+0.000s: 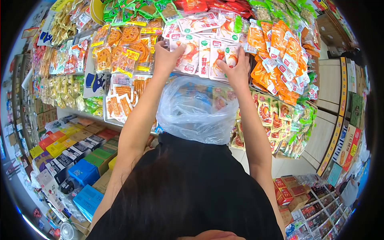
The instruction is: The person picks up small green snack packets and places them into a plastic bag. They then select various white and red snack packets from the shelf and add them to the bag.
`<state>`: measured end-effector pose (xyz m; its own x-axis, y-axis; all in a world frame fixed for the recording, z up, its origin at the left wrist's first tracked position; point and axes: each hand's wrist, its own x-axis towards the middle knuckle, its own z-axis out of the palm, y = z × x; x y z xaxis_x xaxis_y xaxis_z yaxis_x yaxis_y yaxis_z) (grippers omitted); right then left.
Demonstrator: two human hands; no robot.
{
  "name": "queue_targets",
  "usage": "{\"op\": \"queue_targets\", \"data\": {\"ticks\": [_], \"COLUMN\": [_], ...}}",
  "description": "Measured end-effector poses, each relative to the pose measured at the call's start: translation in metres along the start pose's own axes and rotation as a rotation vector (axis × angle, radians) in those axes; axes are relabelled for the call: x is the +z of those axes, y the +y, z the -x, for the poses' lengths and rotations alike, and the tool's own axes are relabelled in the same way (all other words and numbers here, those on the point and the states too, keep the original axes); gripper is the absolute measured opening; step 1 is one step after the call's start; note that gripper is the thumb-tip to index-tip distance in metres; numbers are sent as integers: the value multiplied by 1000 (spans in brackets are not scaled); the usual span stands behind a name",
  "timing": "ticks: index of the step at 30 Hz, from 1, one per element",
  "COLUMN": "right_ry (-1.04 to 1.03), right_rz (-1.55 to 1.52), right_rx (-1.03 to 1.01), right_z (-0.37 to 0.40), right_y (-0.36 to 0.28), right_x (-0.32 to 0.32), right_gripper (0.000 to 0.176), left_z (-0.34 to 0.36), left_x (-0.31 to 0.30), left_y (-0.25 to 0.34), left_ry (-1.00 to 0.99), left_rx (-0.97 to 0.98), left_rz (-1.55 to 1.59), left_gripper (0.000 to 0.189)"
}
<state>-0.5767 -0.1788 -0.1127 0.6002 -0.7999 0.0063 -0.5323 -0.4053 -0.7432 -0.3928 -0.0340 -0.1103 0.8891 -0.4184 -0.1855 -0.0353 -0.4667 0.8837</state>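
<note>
White snack packets with red print [204,57] lie in a compartment at the top middle. At their left end is my left hand [168,58], its thumb over a packet and its fingers curled at the edge. My right hand [236,68] is at the right end, thumb and fingers spread over the packets there. Both hands press on the packets from either side, and several packets stand in a row between them. Just below, against my body, sits an open clear plastic bag [196,120]; a few packets show faintly through it.
Orange packets [284,60] are heaped to the right, lotus-root packs [130,52] to the left. Beige packets [266,114] hang below right. Green and red packs lie behind. Boxes [84,172] are stacked at lower left, and shelves [320,212] stand at lower right.
</note>
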Motion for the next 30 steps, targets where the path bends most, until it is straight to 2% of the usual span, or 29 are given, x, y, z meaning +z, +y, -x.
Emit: {"op": "queue_targets", "data": {"ticks": [3, 5, 6, 8, 9, 11, 18, 20, 23, 30], "right_ry": [1, 0, 3, 5, 13, 21, 6, 1, 15, -36], "right_rz": [-2, -5, -15, -27, -35, -45, -46, -39, 8, 59], "right_rx": [-19, -23, -22, -21, -20, -19, -3, 6, 13, 65], "right_z": [-1, -1, 0, 0, 0, -1, 0, 1, 2, -3], "right_y": [3, 4, 4, 4, 4, 5, 2, 0, -5, -8], "right_x": [0, 0, 0, 0, 0, 0, -1, -1, 0, 6], "right_gripper": [97, 97, 96, 95, 94, 93, 92, 92, 92, 92], "left_z": [7, 9, 8, 5, 3, -1, 1, -4, -11, -12], "left_x": [1, 3, 2, -3, -4, -6, -5, -8, -9, -7], "left_y": [6, 8, 8, 6, 5, 7, 13, 12, 11, 10], "left_ry": [49, 97, 96, -104, -103, -252, -416, -566, -638, -706], "left_rx": [-41, -29, -30, -87, -89, -318, -248, -319, -413, -409], "left_rz": [88, 210, 209, 438, 436, 561, 636, 701, 704, 708], "left_gripper": [85, 70, 70, 54, 54, 44, 48, 49, 49, 53]}}
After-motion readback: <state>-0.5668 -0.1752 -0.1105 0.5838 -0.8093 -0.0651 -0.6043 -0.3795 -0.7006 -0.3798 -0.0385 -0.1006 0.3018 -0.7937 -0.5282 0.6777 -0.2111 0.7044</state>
